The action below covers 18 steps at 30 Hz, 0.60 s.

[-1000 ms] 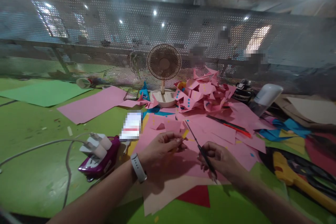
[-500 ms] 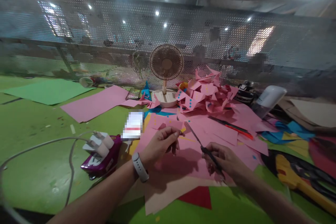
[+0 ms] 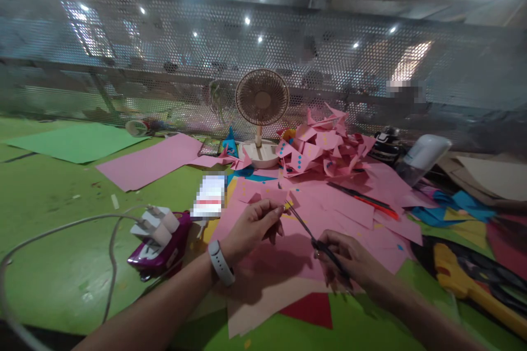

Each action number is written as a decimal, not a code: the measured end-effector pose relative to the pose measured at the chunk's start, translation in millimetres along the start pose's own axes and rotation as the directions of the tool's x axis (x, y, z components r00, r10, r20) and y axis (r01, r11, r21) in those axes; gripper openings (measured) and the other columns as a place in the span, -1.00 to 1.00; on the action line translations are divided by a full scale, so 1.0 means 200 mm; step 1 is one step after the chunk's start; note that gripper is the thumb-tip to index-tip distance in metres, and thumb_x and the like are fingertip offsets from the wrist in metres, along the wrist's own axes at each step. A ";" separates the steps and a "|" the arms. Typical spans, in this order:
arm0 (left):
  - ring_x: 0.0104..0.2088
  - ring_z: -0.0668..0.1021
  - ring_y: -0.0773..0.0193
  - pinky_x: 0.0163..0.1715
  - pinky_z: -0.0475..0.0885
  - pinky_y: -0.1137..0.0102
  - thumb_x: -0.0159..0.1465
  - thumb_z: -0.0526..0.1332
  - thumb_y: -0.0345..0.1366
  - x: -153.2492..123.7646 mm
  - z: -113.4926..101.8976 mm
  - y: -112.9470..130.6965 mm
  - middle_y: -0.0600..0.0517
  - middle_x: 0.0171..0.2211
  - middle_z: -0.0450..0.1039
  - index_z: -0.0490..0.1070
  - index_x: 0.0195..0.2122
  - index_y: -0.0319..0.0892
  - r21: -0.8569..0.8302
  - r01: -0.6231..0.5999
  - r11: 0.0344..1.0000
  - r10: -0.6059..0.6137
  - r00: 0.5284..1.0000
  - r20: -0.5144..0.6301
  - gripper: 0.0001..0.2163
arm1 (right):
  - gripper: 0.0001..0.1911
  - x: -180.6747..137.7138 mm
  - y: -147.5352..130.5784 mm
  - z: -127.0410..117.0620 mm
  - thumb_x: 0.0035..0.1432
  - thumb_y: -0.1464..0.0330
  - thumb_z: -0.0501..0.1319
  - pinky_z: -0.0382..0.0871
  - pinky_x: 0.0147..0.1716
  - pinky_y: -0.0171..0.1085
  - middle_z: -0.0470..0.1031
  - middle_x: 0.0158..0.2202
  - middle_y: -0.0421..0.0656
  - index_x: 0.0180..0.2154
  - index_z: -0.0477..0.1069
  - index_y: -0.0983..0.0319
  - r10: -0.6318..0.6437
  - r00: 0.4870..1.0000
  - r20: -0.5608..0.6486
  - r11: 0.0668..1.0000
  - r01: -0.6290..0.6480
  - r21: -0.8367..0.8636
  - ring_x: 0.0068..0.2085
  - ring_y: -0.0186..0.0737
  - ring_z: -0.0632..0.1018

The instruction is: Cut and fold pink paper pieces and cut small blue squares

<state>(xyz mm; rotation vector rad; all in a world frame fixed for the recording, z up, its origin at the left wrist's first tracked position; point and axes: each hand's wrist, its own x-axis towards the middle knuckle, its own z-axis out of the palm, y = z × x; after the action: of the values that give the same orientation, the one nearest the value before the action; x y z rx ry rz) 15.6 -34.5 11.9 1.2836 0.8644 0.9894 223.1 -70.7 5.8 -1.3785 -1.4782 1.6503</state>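
My right hand (image 3: 340,258) is closed around a pair of scissors (image 3: 321,248) with dark handles and long thin blades. The blades point up and left, and their tips reach close to the fingertips of my left hand (image 3: 260,222). That hand, with a pale band on its wrist, has thumb and forefinger pinched together. Whatever lies between them is too small to make out; a speck of yellow shows just beyond. Beneath both hands are overlapping pink paper sheets (image 3: 288,255), with a red paper piece (image 3: 308,310) poking out at the front.
A heap of folded pink paper (image 3: 323,145) sits beside a small fan (image 3: 262,97). To the left are a phone (image 3: 209,196), a purple case with plugs (image 3: 158,247) and a cable. Yellow-handled shears (image 3: 457,274) and a red-and-black tool (image 3: 364,198) lie right.
The scissors' tips have swung down and left, closer to my left fingertips. My right hand has shifted slightly; my left hand stays almost in place, still pinched.
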 end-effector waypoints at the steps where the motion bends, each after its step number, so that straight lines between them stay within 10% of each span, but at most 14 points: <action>1: -0.71 0.32 0.51 -0.68 0.16 0.56 0.20 0.17 -0.15 0.00 0.00 0.00 0.12 -0.63 0.38 0.33 -0.36 -0.22 -0.004 0.004 1.000 -0.004 1.000 0.002 -0.78 | -0.57 0.00 0.00 0.00 -0.12 0.06 0.30 -0.02 -0.79 -0.51 0.36 -0.69 -0.31 -0.44 0.23 0.24 -0.006 1.000 0.000 1.000 0.006 0.008 -0.74 -0.50 0.30; 18: -0.72 0.34 0.50 -0.72 0.09 0.58 0.20 0.19 -0.16 0.00 -0.01 0.00 0.09 -0.65 0.41 0.40 -0.27 -0.25 -0.050 0.037 0.998 -0.038 0.999 -0.002 -0.76 | -0.60 0.00 0.01 0.01 -0.13 0.10 0.32 0.00 -0.78 -0.50 0.33 -0.71 -0.33 -0.48 0.24 0.25 -0.043 0.999 -0.014 0.997 0.044 0.056 -0.72 -0.50 0.30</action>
<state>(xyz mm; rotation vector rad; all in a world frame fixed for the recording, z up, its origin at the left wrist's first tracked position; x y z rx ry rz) 14.0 -34.0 11.3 1.2197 0.8582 0.9779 221.1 -72.9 4.4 -1.3148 -1.4334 1.6413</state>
